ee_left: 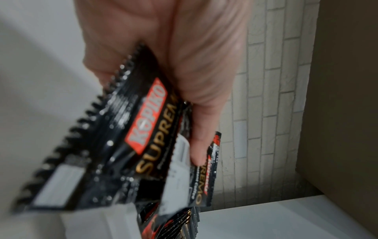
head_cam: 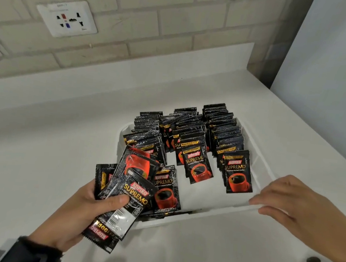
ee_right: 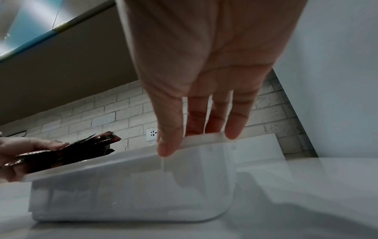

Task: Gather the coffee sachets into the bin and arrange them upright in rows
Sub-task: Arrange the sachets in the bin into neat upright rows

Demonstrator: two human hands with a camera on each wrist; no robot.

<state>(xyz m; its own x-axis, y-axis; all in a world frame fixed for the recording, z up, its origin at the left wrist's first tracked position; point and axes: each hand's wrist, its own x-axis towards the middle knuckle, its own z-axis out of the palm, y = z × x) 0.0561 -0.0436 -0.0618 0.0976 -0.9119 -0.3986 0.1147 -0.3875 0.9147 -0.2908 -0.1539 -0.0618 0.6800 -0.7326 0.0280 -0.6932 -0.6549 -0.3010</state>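
**Left hand holds loose sachets; right steadies the bin**

Left hand (head_cam: 78,212) is what I watch first: thumb and fingers clamp a fanned bunch of sachets (head_cam: 127,192) over the bin's near-left corner. My right hand (head_cam: 308,217) is relaxed, fingers straight, tips resting on the bin (ee_right: 206,139) rim at the near right, grasping nothing.

Inside the bin, three rows (head_cam: 190,137) stand leaning, far to near; one sachet (head_cam: 166,191) lies loose at the near left.

My worry: the bunch faces mixed ways, so dropping it in together could topple the left row. A slack thumb might spill sachets onto the counter (head_cam: 39,138).
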